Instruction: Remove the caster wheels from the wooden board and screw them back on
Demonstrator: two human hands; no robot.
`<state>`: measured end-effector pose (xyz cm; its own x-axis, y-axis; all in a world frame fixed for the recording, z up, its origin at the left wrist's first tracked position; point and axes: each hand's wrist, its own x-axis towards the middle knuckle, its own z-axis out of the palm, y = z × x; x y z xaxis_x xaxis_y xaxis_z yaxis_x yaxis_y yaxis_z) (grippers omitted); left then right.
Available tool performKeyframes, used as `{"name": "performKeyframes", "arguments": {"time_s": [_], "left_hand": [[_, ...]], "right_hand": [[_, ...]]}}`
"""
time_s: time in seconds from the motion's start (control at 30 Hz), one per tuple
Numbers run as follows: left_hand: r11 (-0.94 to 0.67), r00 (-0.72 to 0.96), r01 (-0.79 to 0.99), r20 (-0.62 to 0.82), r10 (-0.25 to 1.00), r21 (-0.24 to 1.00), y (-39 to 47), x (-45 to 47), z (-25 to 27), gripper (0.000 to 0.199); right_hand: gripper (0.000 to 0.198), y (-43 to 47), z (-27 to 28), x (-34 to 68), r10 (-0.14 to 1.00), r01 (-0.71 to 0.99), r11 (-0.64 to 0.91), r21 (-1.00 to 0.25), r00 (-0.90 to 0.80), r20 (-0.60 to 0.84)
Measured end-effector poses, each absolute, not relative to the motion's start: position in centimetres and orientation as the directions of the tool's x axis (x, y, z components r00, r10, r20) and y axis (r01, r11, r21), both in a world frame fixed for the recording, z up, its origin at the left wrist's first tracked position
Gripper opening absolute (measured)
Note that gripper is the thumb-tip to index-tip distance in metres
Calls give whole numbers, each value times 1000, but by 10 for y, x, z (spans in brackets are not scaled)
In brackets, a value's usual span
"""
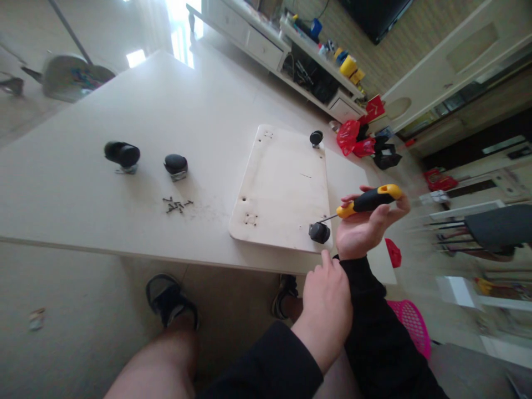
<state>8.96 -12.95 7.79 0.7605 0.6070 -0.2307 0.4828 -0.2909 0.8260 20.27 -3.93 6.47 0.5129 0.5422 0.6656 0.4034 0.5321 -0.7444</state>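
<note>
A screwdriver (369, 200) with a yellow and black handle is in my right hand (361, 235), palm turned up and fingers along the handle. Its tip meets the mounting plate of a black caster (320, 233) at the near right corner of a white board (282, 183). Just in front of that corner is my left hand (326, 293), back upward. Its index finger reaches toward the board's edge; the other fingers bend loosely, holding nothing visible. Contact with the board is unclear. Another caster (316, 138) stands at the far right corner. Screw holes mark both left corners.
Left of the board, two loose casters (175, 166) and several screws (177, 205) lie on the white table (83, 194). Beyond the table stand a white cabinet (266, 50) and red bags (349, 137). A pink basket (411, 327) is at right, beside my sleeve.
</note>
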Motion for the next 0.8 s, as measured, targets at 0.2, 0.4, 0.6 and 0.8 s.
{"name": "performKeyframes", "arguments": {"time_s": [0.2, 0.4, 0.6, 0.8], "left_hand": [[-235, 720, 514, -266, 641, 825, -129, 90, 81, 45], [-115, 623, 569, -335, 707, 814, -124, 86, 83, 41], [-135, 578, 605, -316, 753, 785, -112, 80, 81, 39], [-162, 554, 651, -318, 769, 742, -103, 73, 75, 38]], "right_hand": [[46, -38, 64, 209, 488, 477, 480, -737, 552, 676], [37, -39, 66, 204, 527, 425, 500, -754, 541, 655], [29, -38, 69, 193, 495, 407, 520, -751, 572, 654], [40, -37, 66, 199, 470, 476, 533, -700, 521, 712]]}}
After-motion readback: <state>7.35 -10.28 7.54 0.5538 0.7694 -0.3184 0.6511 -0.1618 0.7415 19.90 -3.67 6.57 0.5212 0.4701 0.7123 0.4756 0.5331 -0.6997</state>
